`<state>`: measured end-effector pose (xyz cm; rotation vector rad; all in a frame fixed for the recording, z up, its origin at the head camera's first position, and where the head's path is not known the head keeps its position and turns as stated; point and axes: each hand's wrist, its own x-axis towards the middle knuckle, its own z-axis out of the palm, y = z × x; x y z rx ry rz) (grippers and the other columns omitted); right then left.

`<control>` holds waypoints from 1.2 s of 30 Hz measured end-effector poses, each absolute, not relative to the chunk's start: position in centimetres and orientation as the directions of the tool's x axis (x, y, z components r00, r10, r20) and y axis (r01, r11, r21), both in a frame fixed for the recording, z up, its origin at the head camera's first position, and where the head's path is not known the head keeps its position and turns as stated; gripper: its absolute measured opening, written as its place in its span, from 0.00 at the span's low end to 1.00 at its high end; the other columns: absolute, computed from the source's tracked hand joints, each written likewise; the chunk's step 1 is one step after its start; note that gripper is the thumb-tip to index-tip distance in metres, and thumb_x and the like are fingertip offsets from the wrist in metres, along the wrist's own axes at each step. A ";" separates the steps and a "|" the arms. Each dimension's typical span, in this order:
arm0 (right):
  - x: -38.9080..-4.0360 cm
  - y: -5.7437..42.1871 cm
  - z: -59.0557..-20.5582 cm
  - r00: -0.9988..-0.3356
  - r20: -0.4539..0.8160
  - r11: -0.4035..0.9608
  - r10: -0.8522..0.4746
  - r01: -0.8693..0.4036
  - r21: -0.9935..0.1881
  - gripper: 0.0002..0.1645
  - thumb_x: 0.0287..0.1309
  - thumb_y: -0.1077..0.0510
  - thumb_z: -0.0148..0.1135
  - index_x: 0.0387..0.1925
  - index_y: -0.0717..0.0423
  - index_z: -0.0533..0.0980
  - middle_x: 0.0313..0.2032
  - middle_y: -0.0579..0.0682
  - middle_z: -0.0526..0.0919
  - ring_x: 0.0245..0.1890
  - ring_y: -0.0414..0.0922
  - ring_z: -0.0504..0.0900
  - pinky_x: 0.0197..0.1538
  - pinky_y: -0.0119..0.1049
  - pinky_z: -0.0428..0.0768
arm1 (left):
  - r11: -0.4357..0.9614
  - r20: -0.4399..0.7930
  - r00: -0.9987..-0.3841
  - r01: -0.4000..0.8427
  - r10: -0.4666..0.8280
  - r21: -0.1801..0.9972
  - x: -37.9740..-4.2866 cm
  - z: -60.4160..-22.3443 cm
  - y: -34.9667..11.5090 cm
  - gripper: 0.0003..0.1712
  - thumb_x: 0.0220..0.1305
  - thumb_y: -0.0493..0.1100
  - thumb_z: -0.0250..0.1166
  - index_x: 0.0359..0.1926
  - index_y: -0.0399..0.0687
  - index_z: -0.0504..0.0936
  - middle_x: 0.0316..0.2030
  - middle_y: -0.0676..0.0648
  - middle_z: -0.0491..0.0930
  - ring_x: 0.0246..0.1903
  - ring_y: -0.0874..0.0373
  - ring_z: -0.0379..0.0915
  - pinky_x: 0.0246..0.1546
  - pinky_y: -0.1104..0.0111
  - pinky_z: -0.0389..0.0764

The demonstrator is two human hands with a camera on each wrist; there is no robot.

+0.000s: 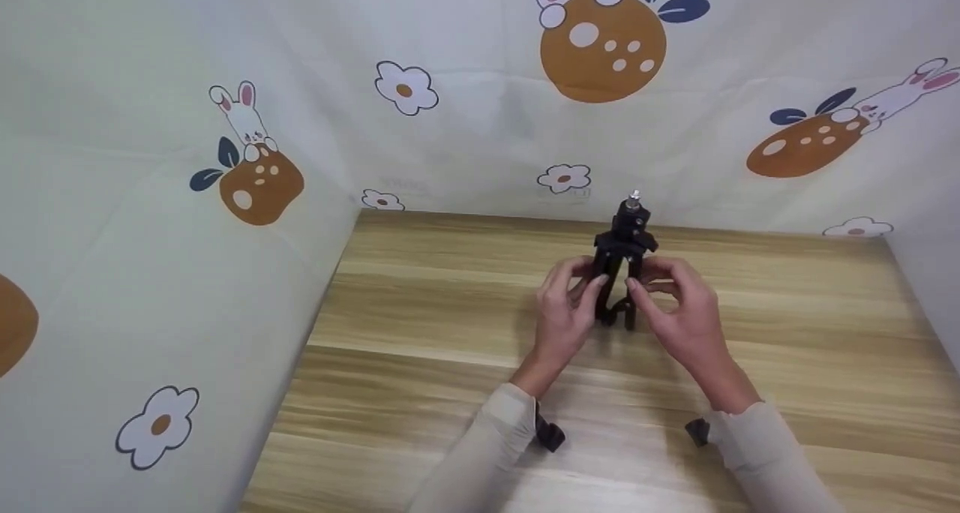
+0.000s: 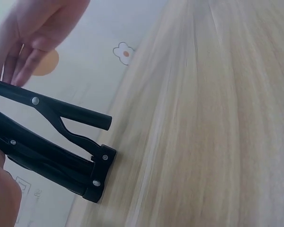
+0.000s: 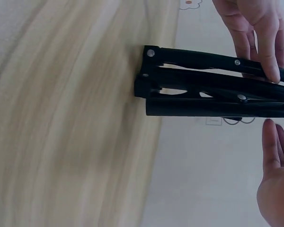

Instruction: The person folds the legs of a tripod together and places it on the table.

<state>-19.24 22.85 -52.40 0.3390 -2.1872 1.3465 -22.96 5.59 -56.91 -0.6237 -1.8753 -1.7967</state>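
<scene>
A small black tripod stands near the back of the table, its legs drawn close together and a silver screw on top. From the left, my left hand grips a leg, thumb on the near side. My right hand pinches another leg from the right between thumb and fingers. In the left wrist view, one leg angles away from the other two, joined to them by a curved brace. The right wrist view shows the leg ends at a black bracket close over the wood.
The wood-grain table meets a pale cloth wall printed with rabbits, oranges and flowers. Another cloth wall runs along the left edge. Black straps show at both sleeve cuffs.
</scene>
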 end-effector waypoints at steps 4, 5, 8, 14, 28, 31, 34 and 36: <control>-19.3 23.3 -53.1 -0.840 0.540 0.487 0.051 -0.451 -0.748 0.14 0.63 0.68 0.76 0.49 0.62 0.85 0.45 0.55 0.91 0.45 0.32 0.86 0.49 0.18 0.88 | 0.054 0.612 -0.790 0.612 0.003 0.789 -22.9 -56.9 5.7 0.13 0.75 0.40 0.70 0.54 0.38 0.83 0.49 0.40 0.85 0.51 0.51 0.85 0.58 0.68 0.90; -19.3 23.3 -53.1 -0.843 0.535 0.488 0.047 -0.448 -0.749 0.13 0.64 0.67 0.76 0.50 0.61 0.85 0.46 0.54 0.91 0.46 0.31 0.86 0.49 0.18 0.88 | 0.055 0.612 -0.791 0.611 0.003 0.790 -22.9 -56.9 5.7 0.12 0.76 0.40 0.70 0.54 0.38 0.83 0.49 0.40 0.85 0.51 0.51 0.85 0.58 0.68 0.90; -19.1 23.4 -53.1 -0.842 0.538 0.490 0.026 -0.458 -0.741 0.12 0.67 0.66 0.74 0.50 0.60 0.86 0.46 0.52 0.91 0.47 0.33 0.87 0.49 0.19 0.88 | 0.063 0.610 -0.792 0.609 0.003 0.791 -22.8 -56.9 5.7 0.12 0.76 0.39 0.69 0.54 0.38 0.83 0.49 0.40 0.85 0.51 0.51 0.85 0.59 0.68 0.90; -19.2 23.2 -53.5 -0.799 0.602 0.521 -0.006 -0.516 -0.680 0.12 0.66 0.69 0.73 0.51 0.61 0.87 0.46 0.53 0.90 0.46 0.43 0.90 0.49 0.20 0.89 | 0.067 0.615 -0.789 0.614 0.008 0.786 -22.8 -57.1 5.6 0.13 0.76 0.40 0.69 0.55 0.37 0.82 0.49 0.40 0.84 0.52 0.51 0.85 0.59 0.68 0.90; -19.2 23.3 -53.9 -0.805 0.593 0.500 -0.014 -0.519 -0.693 0.13 0.69 0.67 0.72 0.53 0.62 0.87 0.47 0.55 0.91 0.48 0.36 0.89 0.51 0.26 0.91 | 0.050 0.613 -0.790 0.612 0.008 0.789 -22.8 -57.1 5.7 0.14 0.75 0.39 0.70 0.55 0.35 0.82 0.49 0.38 0.84 0.52 0.49 0.85 0.59 0.67 0.89; -19.2 23.3 -53.9 -0.804 0.595 0.496 -0.011 -0.521 -0.695 0.13 0.68 0.67 0.72 0.52 0.62 0.87 0.47 0.55 0.91 0.48 0.34 0.88 0.50 0.27 0.91 | 0.048 0.611 -0.791 0.611 0.010 0.790 -22.8 -57.2 5.7 0.14 0.75 0.39 0.70 0.55 0.35 0.82 0.49 0.39 0.84 0.51 0.49 0.85 0.60 0.67 0.90; -19.3 23.2 -54.1 -0.797 0.604 0.504 -0.005 -0.524 -0.686 0.13 0.67 0.68 0.73 0.51 0.63 0.87 0.46 0.55 0.91 0.47 0.37 0.89 0.50 0.25 0.91 | 0.065 0.609 -0.793 0.608 0.007 0.791 -22.9 -57.2 5.7 0.14 0.75 0.40 0.70 0.54 0.36 0.82 0.48 0.40 0.84 0.51 0.50 0.85 0.59 0.68 0.90; -19.4 23.2 -54.2 -0.787 0.617 0.514 -0.002 -0.530 -0.674 0.13 0.65 0.70 0.74 0.51 0.63 0.87 0.46 0.56 0.91 0.46 0.41 0.90 0.49 0.22 0.90 | 0.090 0.611 -0.792 0.609 0.002 0.788 -22.9 -57.2 5.7 0.13 0.75 0.40 0.70 0.54 0.37 0.82 0.47 0.41 0.84 0.50 0.52 0.86 0.58 0.69 0.90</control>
